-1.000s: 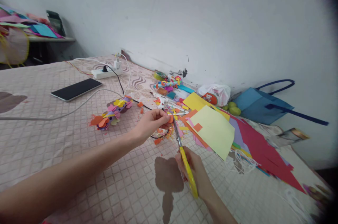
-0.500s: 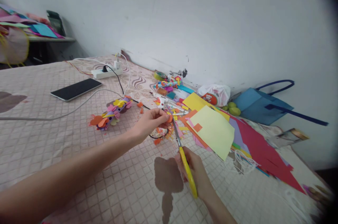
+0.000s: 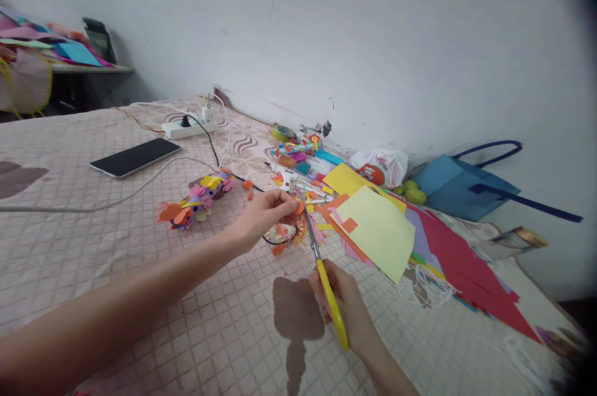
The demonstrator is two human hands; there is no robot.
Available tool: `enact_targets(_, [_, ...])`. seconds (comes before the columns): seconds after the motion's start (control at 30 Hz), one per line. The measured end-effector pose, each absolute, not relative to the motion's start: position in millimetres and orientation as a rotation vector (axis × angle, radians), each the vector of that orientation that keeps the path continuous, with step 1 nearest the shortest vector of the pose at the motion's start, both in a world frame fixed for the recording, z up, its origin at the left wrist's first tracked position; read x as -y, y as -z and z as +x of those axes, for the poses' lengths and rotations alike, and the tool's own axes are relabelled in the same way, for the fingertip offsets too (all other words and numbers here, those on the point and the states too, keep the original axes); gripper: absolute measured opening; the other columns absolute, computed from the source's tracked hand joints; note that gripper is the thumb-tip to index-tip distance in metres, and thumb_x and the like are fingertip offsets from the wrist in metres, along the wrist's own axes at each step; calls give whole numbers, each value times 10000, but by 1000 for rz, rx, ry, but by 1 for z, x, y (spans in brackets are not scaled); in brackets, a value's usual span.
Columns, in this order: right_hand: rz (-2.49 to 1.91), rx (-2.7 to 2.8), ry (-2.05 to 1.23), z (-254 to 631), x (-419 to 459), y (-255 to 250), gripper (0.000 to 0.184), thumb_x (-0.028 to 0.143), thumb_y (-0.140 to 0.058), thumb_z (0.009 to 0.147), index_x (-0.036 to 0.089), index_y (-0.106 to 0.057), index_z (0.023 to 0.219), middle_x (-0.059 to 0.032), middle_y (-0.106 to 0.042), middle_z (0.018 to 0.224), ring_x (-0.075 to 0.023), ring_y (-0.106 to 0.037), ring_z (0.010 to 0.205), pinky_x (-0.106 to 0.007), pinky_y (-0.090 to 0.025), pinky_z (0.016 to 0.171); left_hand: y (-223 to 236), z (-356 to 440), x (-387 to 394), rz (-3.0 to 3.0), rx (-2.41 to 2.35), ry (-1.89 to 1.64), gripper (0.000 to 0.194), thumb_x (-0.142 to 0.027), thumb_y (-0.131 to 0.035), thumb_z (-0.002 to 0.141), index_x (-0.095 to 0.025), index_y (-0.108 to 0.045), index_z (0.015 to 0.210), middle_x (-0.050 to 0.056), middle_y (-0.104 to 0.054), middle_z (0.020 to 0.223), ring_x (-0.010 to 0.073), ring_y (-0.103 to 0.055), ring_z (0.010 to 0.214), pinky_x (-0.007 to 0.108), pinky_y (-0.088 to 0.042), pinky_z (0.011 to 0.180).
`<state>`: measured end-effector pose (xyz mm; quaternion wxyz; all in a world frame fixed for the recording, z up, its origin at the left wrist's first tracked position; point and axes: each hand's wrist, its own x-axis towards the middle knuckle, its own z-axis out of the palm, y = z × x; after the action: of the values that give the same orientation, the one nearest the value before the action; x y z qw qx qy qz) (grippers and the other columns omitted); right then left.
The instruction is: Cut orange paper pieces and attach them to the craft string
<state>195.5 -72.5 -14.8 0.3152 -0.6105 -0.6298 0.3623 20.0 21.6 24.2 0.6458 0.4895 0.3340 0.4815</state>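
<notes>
Between the thumb and fingers of my left hand [image 3: 268, 214] is a small orange paper piece [image 3: 299, 208]. My right hand [image 3: 344, 296] grips yellow-handled scissors [image 3: 333, 303], their blades pointing away from me with the tips right beside the orange piece. Whether the blades touch the paper I cannot tell. Orange and pink scraps [image 3: 278, 249] lie under and around the blades. To the left of my left hand lies a purple roll decorated with paper flowers [image 3: 200, 198].
A phone [image 3: 135, 158] and a white power strip [image 3: 186, 128] with cables lie at the left. A glue gun [image 3: 286, 179], coloured sheets [image 3: 380, 231], white cord [image 3: 431, 287] and a blue bag [image 3: 464, 188] are at the right, along the wall.
Hardly anything differs. The orange piece in my left hand has shifted very slightly near the scissor tips, while both hands keep almost the same place.
</notes>
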Motion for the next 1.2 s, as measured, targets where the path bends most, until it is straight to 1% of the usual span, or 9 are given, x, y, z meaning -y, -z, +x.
enact_targets(0.23, [-1605,1623,-1006,196,73,16,372,528,-484,809,210,-390,640,63,-384,484,-65,-361,352,-190,-279,338,-23,18,-25,1131,-733,-1076,256,-347,-680,721,-129,-547,706,25,-635,719,106,-602,646,258,-498,675])
enact_targets(0.43, [-1547,1460,-1287,198,72,20,477,668,-484,741,203,-413,663,90,-354,435,-55,-330,301,-175,-273,295,-23,13,-30,1187,-697,-1016,254,-345,-679,722,-127,-550,717,36,-651,741,105,-622,679,258,-507,710])
enact_targets(0.5, [-1521,1365,-1363,199,70,19,514,709,-469,720,197,-428,685,98,-347,419,-53,-312,297,-175,-287,293,-23,13,-30,1225,-692,-939,258,-345,-689,709,-128,-550,711,34,-653,738,104,-627,668,251,-511,694])
enact_targets(0.6, [-1449,1255,-1410,201,67,15,550,736,-472,693,188,-456,730,94,-375,435,-50,-304,302,-173,-294,293,-22,14,-27,1341,-666,-787,259,-352,-685,710,-129,-553,705,31,-648,690,98,-618,611,222,-507,611])
enact_targets(0.73, [-1363,1246,-1329,203,62,10,472,644,-536,724,174,-496,694,77,-408,426,-52,-326,319,-169,-289,308,-19,17,-21,1457,-635,-655,254,-366,-657,729,-134,-558,701,18,-627,625,85,-587,531,183,-467,507])
enact_targets(0.83, [-1339,1218,-1248,202,62,10,360,516,-631,712,171,-528,731,83,-416,430,-62,-366,350,-174,-329,338,-15,20,-16,1519,-617,-558,228,-355,-633,746,-141,-566,701,13,-625,626,90,-595,536,188,-477,520])
enact_targets(0.9, [-1340,1183,-1222,202,62,10,334,461,-669,688,174,-526,782,82,-444,468,-65,-389,364,-177,-342,345,-14,21,-13,1561,-597,-493,198,-331,-614,757,-144,-577,702,11,-625,623,93,-596,534,198,-488,531])
enact_targets(1.07, [-1369,1228,-1250,200,64,8,270,371,-668,694,178,-509,797,76,-480,524,-60,-416,383,-173,-351,356,-10,25,-5,1657,-588,-412,142,-278,-611,746,-149,-592,688,10,-617,580,111,-591,523,202,-474,500])
enact_targets(1.2, [-1445,1272,-1224,198,65,4,242,343,-657,678,176,-499,756,74,-482,552,-59,-431,401,-172,-370,360,-8,27,-4,1638,-602,-417,165,-301,-621,743,-150,-585,687,1,-604,576,107,-586,527,198,-468,500])
